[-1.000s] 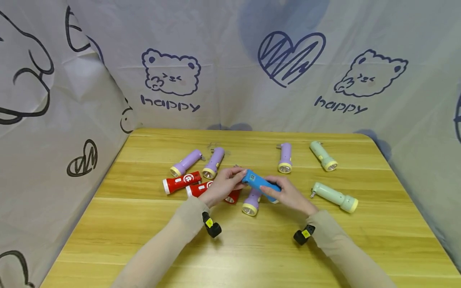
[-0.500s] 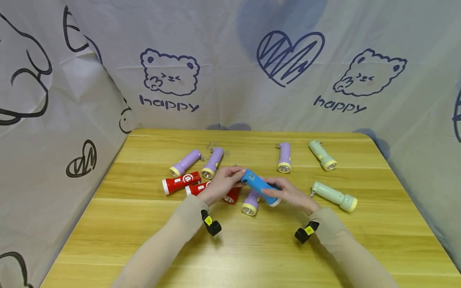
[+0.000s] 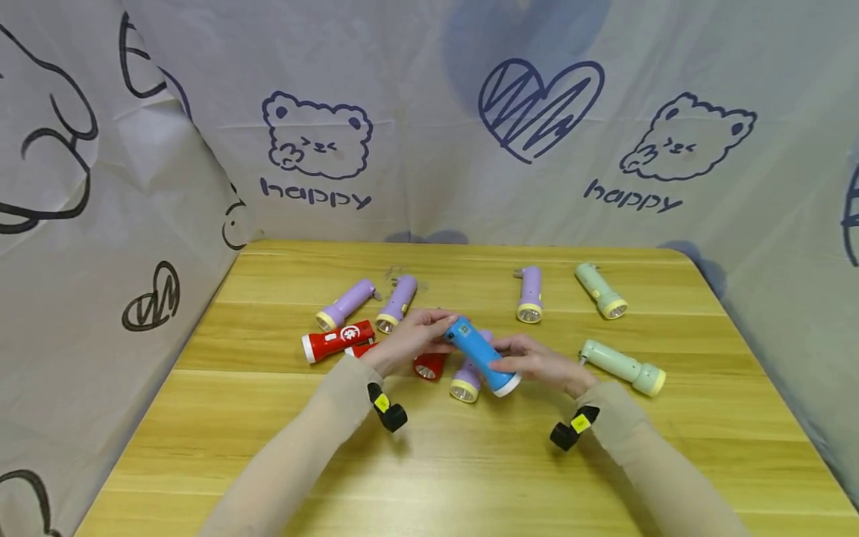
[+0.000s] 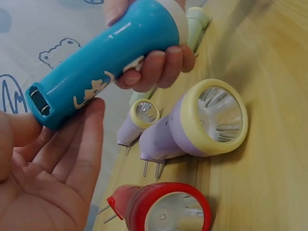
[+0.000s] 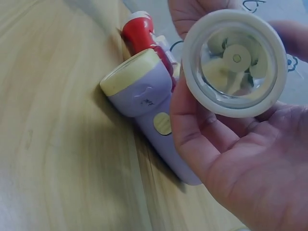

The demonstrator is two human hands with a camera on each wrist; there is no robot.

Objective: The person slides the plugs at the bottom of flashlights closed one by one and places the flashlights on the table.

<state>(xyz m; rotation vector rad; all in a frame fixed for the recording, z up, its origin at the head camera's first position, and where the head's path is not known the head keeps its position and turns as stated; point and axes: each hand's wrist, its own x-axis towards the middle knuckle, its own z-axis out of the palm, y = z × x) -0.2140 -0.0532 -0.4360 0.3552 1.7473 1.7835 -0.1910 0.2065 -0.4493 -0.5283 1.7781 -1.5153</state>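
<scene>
A blue flashlight (image 3: 479, 353) is held by both hands near the centre of the head view, raised above the wooden counter (image 3: 436, 477) and slanted from upper left to lower right, with its white-rimmed lens end at lower right. Its slotted end is pinched by the grip of the left hand (image 3: 417, 335), between thumb and fingers; its body near the lens is clasped by the curled grip of the right hand (image 3: 542, 365). Pale markings are seen along its side in the left wrist view.

Below it, a yellow-rimmed purple flashlight (image 3: 464, 383) is partly covered, with a short red flashlight (image 3: 428, 366) placed just beside it. A long red flashlight (image 3: 338, 341) is seen at centre left. At right, a large green flashlight (image 3: 622, 368) is laid on its side, well apart from the purple ones. The background is filled by a white cloth (image 3: 429, 45) marked with bears and a heart.
</scene>
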